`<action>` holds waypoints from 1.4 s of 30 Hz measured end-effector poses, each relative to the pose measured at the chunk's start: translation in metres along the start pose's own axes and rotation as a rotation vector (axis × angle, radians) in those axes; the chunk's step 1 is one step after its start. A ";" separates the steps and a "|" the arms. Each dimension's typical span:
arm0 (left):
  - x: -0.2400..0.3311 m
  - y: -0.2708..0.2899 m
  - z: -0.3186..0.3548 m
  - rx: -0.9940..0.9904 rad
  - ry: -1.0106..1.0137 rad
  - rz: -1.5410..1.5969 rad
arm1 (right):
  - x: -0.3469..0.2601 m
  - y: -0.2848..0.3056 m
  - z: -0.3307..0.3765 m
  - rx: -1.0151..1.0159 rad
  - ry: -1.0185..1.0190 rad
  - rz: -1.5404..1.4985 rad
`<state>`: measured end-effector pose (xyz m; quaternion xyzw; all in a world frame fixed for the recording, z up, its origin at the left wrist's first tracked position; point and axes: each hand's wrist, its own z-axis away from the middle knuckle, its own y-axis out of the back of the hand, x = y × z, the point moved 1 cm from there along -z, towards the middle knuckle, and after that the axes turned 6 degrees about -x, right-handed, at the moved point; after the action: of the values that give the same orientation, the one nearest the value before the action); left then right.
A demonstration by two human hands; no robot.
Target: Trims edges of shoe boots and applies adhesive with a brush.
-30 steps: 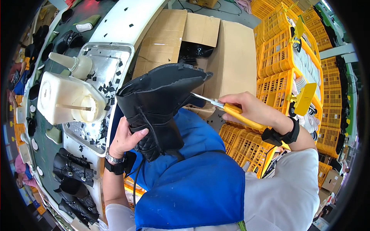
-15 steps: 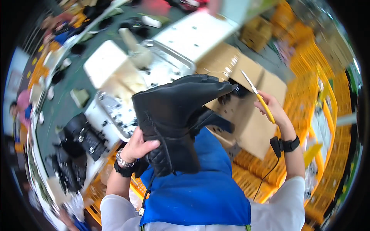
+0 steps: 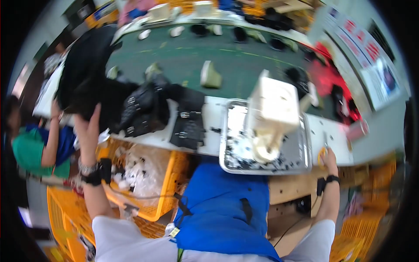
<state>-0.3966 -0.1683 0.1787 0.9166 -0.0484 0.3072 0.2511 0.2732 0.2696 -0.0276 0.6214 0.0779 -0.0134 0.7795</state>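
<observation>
At the far left, my left hand grips the lower end of a black boot, raised over the left end of the white table edge. Motion blurs the boot, and it hides part of the fingers. Over to the right, my right hand is closed around yellow-handled scissors, with the blades pointing away from me over the white worktop. Beside the raised boot lie more black boots with buckled straps, one nearer to it and another to its right.
A metal tray with black scraps holds a cream block-like container. Beyond runs a green conveyor belt carrying shoe parts. A co-worker in a green sleeve is close on my left. Yellow crates stand below the table.
My view has turned left toward the belt. The boot has gone from in front of my lap to the far left in my left hand. The scissors remain in my right hand.
</observation>
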 end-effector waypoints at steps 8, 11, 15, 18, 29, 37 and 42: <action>-0.051 -0.006 -0.022 0.028 -0.006 -0.609 | 0.030 0.003 0.002 0.147 -0.070 -0.062; -0.051 -0.033 -0.013 0.011 -0.191 -0.709 | -0.004 0.032 0.046 0.205 -0.166 -0.199; -0.025 -0.082 -0.004 -0.060 -0.195 -0.656 | -0.054 0.047 0.108 0.716 0.180 -0.562; 0.003 -0.110 0.004 -0.088 -0.304 -0.576 | -0.209 0.071 0.187 0.668 0.249 -0.694; 0.060 -0.134 0.023 -0.065 -0.225 -0.468 | -0.481 -0.096 0.158 -0.312 0.859 -0.577; 0.033 -0.180 0.077 -0.477 -0.192 -0.649 | -0.449 -0.041 0.168 -0.917 0.272 -1.547; 0.036 -0.175 0.084 -0.490 -0.169 -0.409 | -0.430 -0.032 0.166 -0.601 0.033 -1.817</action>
<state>-0.2797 -0.0550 0.0669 0.8419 0.0435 0.1528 0.5157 -0.1374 0.0686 0.0371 0.0976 0.5414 -0.5838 0.5972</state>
